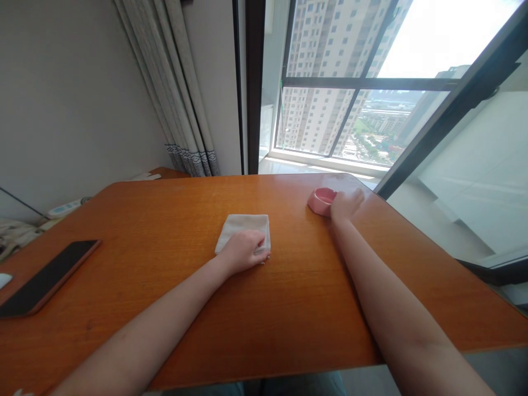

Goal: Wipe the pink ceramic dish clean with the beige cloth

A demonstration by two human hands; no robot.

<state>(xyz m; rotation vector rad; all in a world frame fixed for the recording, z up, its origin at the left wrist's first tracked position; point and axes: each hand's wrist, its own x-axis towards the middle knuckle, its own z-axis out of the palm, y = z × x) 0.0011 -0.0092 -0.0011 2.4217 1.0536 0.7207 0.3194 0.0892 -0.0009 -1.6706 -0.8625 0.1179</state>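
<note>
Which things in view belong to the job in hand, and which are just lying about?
Part of the job:
white cloth, under the left hand
pink dish, with the right hand at its side

Just lying about:
black-topped slab, off to the left
white object, cut off by the picture's edge

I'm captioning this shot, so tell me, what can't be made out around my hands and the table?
All in the head view:
Pink dish: part of its right side, hidden by the right hand.
Right hand's fingers: blurred, so any grip is unclear.
White cloth: partly covered by the left hand.
White object, far left: cut off by the picture's edge.
</note>
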